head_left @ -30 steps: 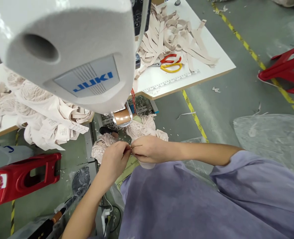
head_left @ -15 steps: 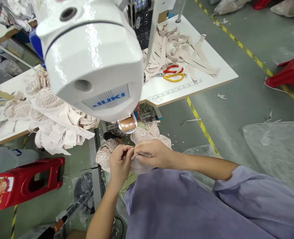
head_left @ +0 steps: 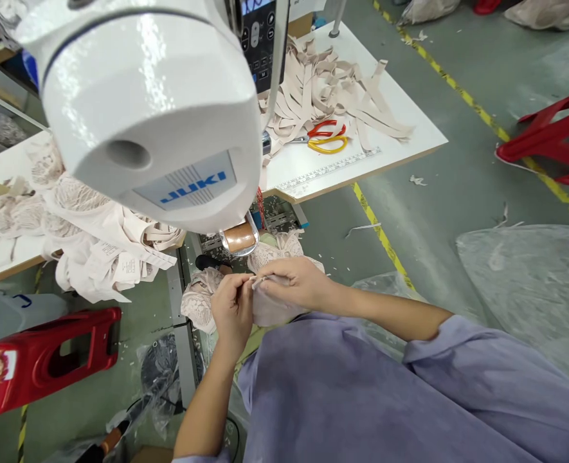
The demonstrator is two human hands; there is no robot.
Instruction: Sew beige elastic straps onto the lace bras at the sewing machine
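My left hand (head_left: 233, 306) and my right hand (head_left: 294, 283) meet in my lap, below the white sewing machine head (head_left: 149, 109). Both pinch a beige lace garment (head_left: 202, 297), fingers closed on a thin strap or edge (head_left: 260, 281) between them. More of the lace (head_left: 284, 247) bunches behind my right hand. The fingertips touch each other around the strap. A purple shirt (head_left: 361, 392) covers my body below.
The white table (head_left: 400, 116) holds a pile of beige strips (head_left: 332, 83) and red and yellow scissors (head_left: 325, 136). Lace garments with labels (head_left: 91, 238) hang off the left table. A red stool (head_left: 33, 360) stands at left, another red stool (head_left: 554, 138) at right. Clear plastic sheeting (head_left: 525, 276) lies on the floor.
The view has shifted, so the machine head sits differently in frame. My hands stay together on the lace, with my left hand turned more upright against the right.
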